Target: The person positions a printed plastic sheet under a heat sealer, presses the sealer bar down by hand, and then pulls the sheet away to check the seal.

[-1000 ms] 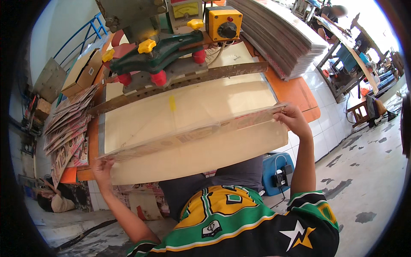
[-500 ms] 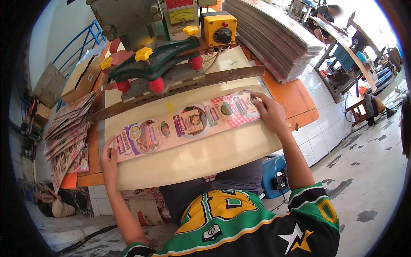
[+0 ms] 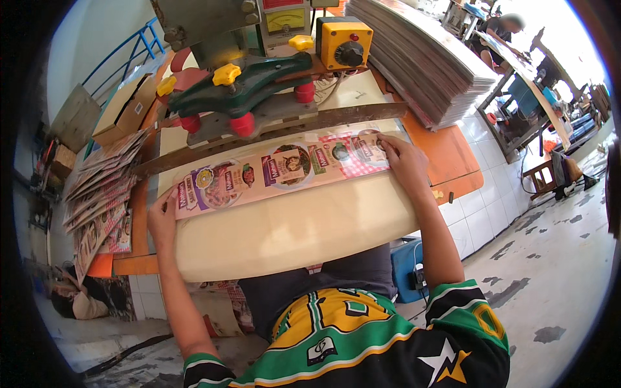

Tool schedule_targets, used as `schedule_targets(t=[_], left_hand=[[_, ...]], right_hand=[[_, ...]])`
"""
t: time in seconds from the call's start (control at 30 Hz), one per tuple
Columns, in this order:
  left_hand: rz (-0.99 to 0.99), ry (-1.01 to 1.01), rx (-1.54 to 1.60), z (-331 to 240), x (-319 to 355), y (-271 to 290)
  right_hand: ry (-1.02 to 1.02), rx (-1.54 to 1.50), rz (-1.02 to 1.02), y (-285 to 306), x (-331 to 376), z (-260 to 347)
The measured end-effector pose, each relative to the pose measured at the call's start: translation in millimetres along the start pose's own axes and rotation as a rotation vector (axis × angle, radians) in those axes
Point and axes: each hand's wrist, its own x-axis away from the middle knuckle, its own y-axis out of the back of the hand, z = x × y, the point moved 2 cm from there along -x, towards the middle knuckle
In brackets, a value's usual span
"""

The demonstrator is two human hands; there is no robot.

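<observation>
Head view, looking down at a cream-coloured worktop (image 3: 291, 226) with a smooth, slightly glossy surface and a rounded near edge. A long, narrow printed strip (image 3: 278, 171) of thin glossy packaging film lies flat across it, running from lower left up to the right, covered in round and rectangular food pictures on pink checks and purple. The left hand (image 3: 162, 216) presses the strip's left end with its fingers flat and close together. The right hand (image 3: 398, 158) lies on the strip's right end, fingers spread lightly over the film. Neither hand grips the strip; both pin it to the surface.

Just behind the strip runs a long dull metal bar (image 3: 272, 132), and above that sits a heavy green cast press arm (image 3: 242, 84) with yellow and red knobs. A yellow switch box (image 3: 343, 42) stands to its right. A tall stack of flat grey sheets (image 3: 420, 58) rises at the far right, and loose printed sheets (image 3: 97, 194) fan out on the left.

Half a second earlier the strip already lay face up; since then both hands have slid it closer to the bar. A second ago it was a pale, unprinted side held up on edge.
</observation>
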Motion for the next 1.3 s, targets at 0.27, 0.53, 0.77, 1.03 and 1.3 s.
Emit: schedule_targets(t=[0.27,0.53,0.77,1.03,1.3], left_hand=[[0.029,-0.006,-0.046,8,-2,1],[-0.031,0.041,-0.125,-4,2,-4],[-0.065,0.009,-0.132,-2,5,-3],[-0.055,-0.011,-0.089,-9,3,-6],[-0.061,0.012,-0.157,8,1,-3]], right_hand=[[-0.082,0.067,0.079,4,-2,7],[-0.009,0.086,0.031,0,-1,5],[0.004,0.035,0.012,-2,-1,1],[-0.031,0.049,0.046,0,-3,1],[-0.082,0.005,0.104,2,-1,7]])
